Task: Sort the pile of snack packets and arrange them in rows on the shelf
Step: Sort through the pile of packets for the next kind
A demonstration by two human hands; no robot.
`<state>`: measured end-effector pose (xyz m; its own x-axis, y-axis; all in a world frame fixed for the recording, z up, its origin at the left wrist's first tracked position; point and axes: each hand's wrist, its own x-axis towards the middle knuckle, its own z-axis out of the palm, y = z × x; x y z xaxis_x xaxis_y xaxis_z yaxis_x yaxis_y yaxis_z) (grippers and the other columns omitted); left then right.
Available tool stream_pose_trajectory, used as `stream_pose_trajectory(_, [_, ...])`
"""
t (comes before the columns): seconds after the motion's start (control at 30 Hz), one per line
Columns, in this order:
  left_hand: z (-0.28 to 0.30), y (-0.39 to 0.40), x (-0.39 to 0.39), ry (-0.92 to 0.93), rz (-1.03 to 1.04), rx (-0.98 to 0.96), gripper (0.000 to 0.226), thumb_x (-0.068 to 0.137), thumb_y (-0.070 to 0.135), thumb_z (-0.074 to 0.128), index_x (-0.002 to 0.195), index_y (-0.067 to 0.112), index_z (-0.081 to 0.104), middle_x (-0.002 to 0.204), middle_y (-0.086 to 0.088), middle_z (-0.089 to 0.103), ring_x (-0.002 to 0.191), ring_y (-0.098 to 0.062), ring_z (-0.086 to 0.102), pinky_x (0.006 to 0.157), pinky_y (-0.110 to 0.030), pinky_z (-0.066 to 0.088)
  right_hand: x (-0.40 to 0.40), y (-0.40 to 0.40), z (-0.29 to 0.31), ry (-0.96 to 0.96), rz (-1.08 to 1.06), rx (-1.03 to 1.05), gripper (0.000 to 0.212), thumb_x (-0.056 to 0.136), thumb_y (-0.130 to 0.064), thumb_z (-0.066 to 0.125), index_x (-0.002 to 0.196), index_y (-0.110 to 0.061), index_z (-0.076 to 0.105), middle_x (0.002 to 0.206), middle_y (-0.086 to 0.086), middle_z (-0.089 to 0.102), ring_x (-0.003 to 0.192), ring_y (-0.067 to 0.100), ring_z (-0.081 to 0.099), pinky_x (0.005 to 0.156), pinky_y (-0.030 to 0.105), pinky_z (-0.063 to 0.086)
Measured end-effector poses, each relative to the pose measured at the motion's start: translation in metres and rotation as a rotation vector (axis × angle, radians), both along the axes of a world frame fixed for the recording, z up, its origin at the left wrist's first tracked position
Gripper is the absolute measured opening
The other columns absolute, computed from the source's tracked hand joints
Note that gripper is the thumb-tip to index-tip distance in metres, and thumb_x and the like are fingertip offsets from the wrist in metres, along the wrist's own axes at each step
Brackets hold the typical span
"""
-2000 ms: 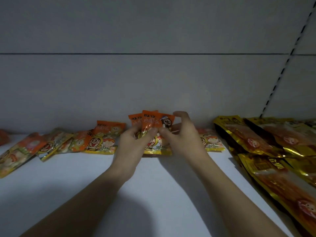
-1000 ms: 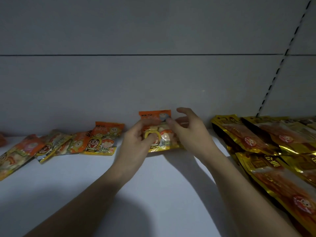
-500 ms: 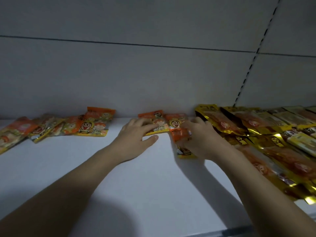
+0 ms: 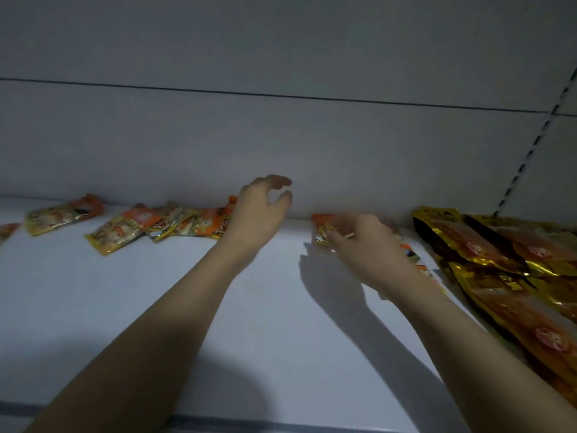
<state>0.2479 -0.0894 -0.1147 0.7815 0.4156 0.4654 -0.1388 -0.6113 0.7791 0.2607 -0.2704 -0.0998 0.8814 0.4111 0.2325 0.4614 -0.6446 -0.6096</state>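
Small orange-and-yellow snack packets (image 4: 125, 229) lie in a loose row along the back of the white shelf (image 4: 265, 323), at the left. My left hand (image 4: 259, 210) hovers above the right end of that row, fingers loosely curved, holding nothing. My right hand (image 4: 365, 242) rests over more small packets beside the gold bags, its fingertips on one orange packet (image 4: 321, 228) at the back wall. Another small packet (image 4: 412, 254) peeks out under that hand.
Large gold-foil bags (image 4: 499, 254) lie overlapping along the right side of the shelf. A grey back wall rises behind, with a slotted upright (image 4: 527, 157) at the right. The shelf's front edge (image 4: 281, 425) runs along the bottom.
My left hand has lifted off the packets and swung left toward the loose row. My right hand has slid back to the packets beside the gold bags. The view has shifted left.
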Motion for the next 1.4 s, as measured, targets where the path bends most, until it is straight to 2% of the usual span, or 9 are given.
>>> stream_pose_trajectory(0.13, [-0.005,0.060,-0.034,0.078,0.196,0.131,0.026,0.091,0.002,0.058,0.109,0.014,0.073,0.109,-0.004,0.068,0.090,-0.017,0.063,0.077,-0.017,0.048,0.008,0.071,-0.011,0.244,0.043,0.184,0.024,0.090,-0.023,0.061,0.112,-0.015,0.064,0.108,0.017,0.070,0.103,0.035,0.066,0.089,0.044,0.054])
stream_pose_trajectory(0.33, [-0.010,0.145,-0.076,0.084,0.468,0.094,0.037,0.084,-0.010,0.051,0.094,0.015,0.078,0.091,0.006,0.070,0.095,-0.011,0.064,0.069,-0.005,0.038,0.031,0.149,-0.033,0.254,-0.126,0.178,0.033,0.095,-0.017,0.056,0.123,-0.003,0.046,0.121,0.018,0.059,0.105,0.033,0.055,0.077,0.031,0.040])
stream_pose_trajectory(0.57, [-0.002,0.174,-0.053,0.239,0.101,0.275,0.029,0.093,0.004,0.057,0.109,0.020,0.075,0.102,0.009,0.064,0.100,-0.008,0.057,0.082,-0.016,0.037,0.030,0.172,-0.060,0.090,-0.146,0.396,0.030,0.086,-0.009,0.064,0.114,-0.013,0.053,0.099,0.002,0.065,0.101,0.027,0.061,0.079,0.038,0.052])
stream_pose_trajectory(0.73, [-0.010,0.176,-0.058,-0.051,0.124,0.080,0.032,0.092,0.002,0.055,0.093,0.028,0.074,0.098,0.014,0.071,0.091,-0.006,0.063,0.084,-0.016,0.048,0.028,0.159,-0.033,0.035,-0.162,0.798,0.032,0.087,0.004,0.060,0.114,-0.013,0.056,0.103,0.000,0.066,0.091,0.014,0.065,0.065,0.016,0.051])
stream_pose_trajectory(0.87, [0.006,0.164,-0.067,-0.039,-0.112,-0.311,0.022,0.098,0.024,0.060,0.116,0.019,0.071,0.099,0.009,0.075,0.093,-0.009,0.070,0.078,-0.020,0.053,0.011,0.165,-0.016,0.182,-0.045,1.058,0.033,0.088,0.005,0.065,0.113,-0.015,0.058,0.105,0.002,0.068,0.089,0.010,0.070,0.063,0.020,0.054])
stream_pose_trajectory(1.0, [0.004,0.151,-0.068,0.106,-0.347,-0.525,0.038,0.095,0.026,0.064,0.132,0.021,0.056,0.104,0.000,0.077,0.086,-0.017,0.075,0.066,-0.028,0.058,-0.010,0.183,-0.016,0.206,0.107,0.989,0.032,0.089,0.005,0.065,0.111,-0.016,0.057,0.101,0.001,0.068,0.089,0.011,0.070,0.065,0.023,0.056])
stream_pose_trajectory(1.17, [0.004,0.174,-0.065,-0.010,-0.142,-0.577,0.040,0.094,0.004,0.062,0.131,0.020,0.054,0.109,-0.005,0.075,0.082,-0.025,0.075,0.054,-0.035,0.058,-0.006,0.189,-0.028,0.165,-0.101,0.699,0.016,0.096,-0.023,0.060,0.109,-0.015,0.057,0.093,0.001,0.064,0.075,0.014,0.065,0.066,0.030,0.055])
stream_pose_trajectory(1.27, [0.005,0.189,-0.063,-0.092,-0.031,-0.681,0.044,0.094,0.004,0.060,0.135,0.021,0.053,0.113,-0.006,0.073,0.090,-0.026,0.075,0.062,-0.038,0.060,-0.001,0.195,-0.043,0.075,-0.105,0.222,0.033,0.093,-0.039,0.060,0.078,-0.010,0.060,0.067,0.002,0.059,0.067,0.022,0.055,0.055,0.029,0.038])
stream_pose_trajectory(1.4, [0.005,0.194,-0.063,-0.130,-0.012,-0.702,0.063,0.098,0.004,0.058,0.146,0.036,0.035,0.115,-0.004,0.071,0.091,-0.024,0.076,0.057,-0.033,0.058,-0.002,0.208,-0.055,-0.018,-0.030,0.037,0.046,0.086,-0.039,0.065,0.049,-0.015,0.050,0.064,0.007,0.050,0.075,0.029,0.049,0.060,0.032,0.031])
